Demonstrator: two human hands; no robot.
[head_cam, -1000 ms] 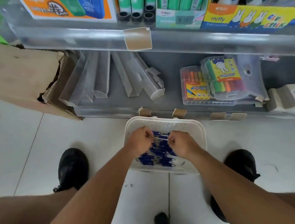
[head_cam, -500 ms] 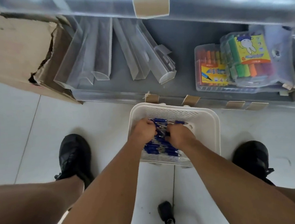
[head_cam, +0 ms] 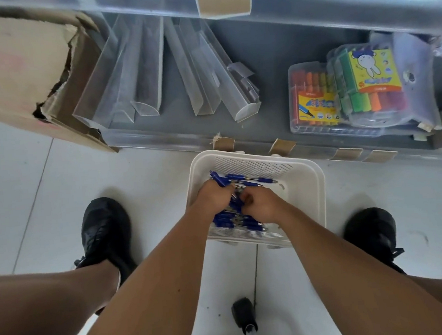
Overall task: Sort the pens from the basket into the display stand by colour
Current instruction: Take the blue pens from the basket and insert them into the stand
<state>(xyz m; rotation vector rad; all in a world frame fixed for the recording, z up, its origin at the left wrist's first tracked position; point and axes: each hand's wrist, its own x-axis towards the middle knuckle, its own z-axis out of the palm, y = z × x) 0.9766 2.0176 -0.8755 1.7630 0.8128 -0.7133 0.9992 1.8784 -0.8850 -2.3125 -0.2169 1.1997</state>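
A white slotted basket (head_cam: 314, 197) stands on the floor in front of the bottom shelf. Several blue pens (head_cam: 244, 177) lie inside it. My left hand (head_cam: 213, 198) is down in the basket, its fingers curled round a bunch of blue pens whose ends stick out beyond its knuckles. Close beside it, my right hand (head_cam: 264, 206) has its fingers curled among the pens as well. More blue pens (head_cam: 226, 218) show under both hands. No display stand is in view.
The bottom shelf holds clear plastic troughs (head_cam: 140, 94) and boxes of coloured markers (head_cam: 341, 91). A torn cardboard box (head_cam: 22, 72) sits at the left. My black shoes (head_cam: 103, 229) flank the basket on the white tile floor. A chair castor (head_cam: 243, 313) is near my knees.
The camera has tilted down and nearer the basket. Both hands have drawn together and dug deeper into the pens, bunching them up.
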